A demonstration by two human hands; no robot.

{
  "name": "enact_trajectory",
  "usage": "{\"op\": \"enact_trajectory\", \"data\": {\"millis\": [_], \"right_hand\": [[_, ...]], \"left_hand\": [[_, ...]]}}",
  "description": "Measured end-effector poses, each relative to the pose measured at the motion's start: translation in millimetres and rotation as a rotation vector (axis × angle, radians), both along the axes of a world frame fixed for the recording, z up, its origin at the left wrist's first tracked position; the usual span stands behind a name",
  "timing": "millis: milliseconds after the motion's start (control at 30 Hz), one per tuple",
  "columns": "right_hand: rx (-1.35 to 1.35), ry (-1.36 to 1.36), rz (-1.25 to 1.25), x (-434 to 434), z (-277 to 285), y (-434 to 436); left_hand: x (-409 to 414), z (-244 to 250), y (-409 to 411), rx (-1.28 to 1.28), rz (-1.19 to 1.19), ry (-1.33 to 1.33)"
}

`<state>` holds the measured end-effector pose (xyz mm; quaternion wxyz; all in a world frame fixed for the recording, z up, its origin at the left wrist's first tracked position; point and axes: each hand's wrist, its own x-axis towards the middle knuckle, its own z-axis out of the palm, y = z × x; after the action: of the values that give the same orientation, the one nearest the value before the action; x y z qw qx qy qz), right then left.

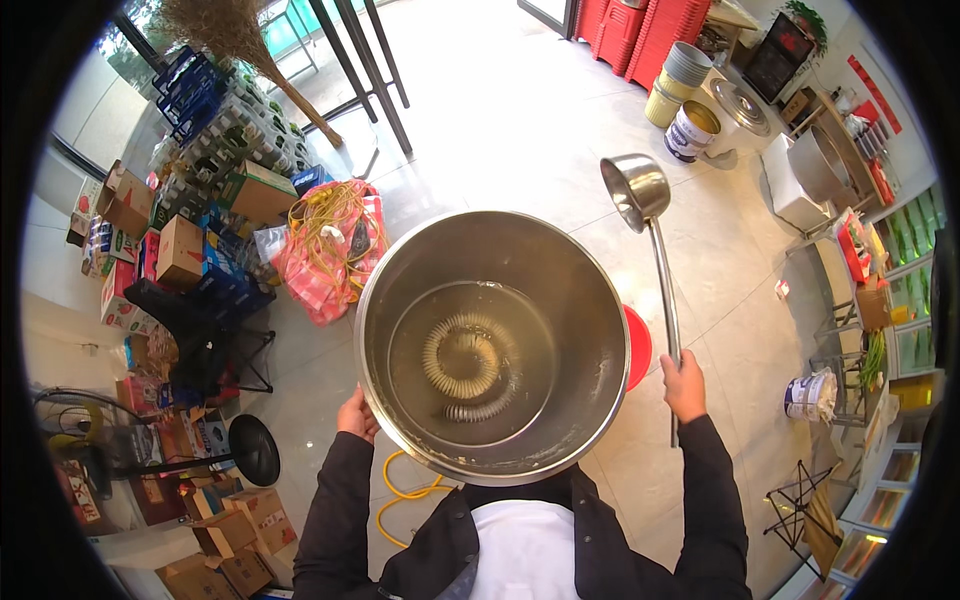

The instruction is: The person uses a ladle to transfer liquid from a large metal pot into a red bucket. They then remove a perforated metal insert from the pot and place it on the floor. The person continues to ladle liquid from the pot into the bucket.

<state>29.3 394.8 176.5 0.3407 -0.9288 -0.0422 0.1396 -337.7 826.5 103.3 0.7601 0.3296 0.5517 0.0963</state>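
Note:
A large stainless steel pot point(583, 330) stands directly before me, its wide mouth facing up. Cloudy liquid point(412, 360) covers its bottom, and a pale, ribbed coil point(461, 369) like corrugated hose lies in it, curled into a spiral. My left hand point(358, 415) grips the pot's outer side at the lower left; some of its fingers are hidden behind the wall. To the right of the pot, my right hand point(684, 386) is closed around the handle of a long steel ladle point(641, 187). The ladle's bowl points away from me, outside the pot.
Behind the pot's right side shows a red basin point(636, 349). A yellow hose point(405, 493) lies on the floor near my left arm. Cardboard boxes point(255, 517) and a red checked cloth point(322, 285) with cord crowd the left; buckets point(690, 131) stand at far right.

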Motion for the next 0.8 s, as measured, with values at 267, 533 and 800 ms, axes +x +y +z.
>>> {"op": "enact_trajectory", "data": {"millis": [267,533,800], "right_hand": [[-0.068,0.139,0.167,-39.5,79.5,-27.7],[-0.306,0.141,0.388,-42.6,71.3,-17.2],[-0.416,0.096,0.529,-40.1,24.8,6.8]], "left_hand": [[50.5,43.4,-29.1,-0.046,0.105,0.033],[50.9,30.6,-26.7,-0.137,0.165,0.005],[75.6,37.5,-41.9,-0.034,0.156,0.044]]}}
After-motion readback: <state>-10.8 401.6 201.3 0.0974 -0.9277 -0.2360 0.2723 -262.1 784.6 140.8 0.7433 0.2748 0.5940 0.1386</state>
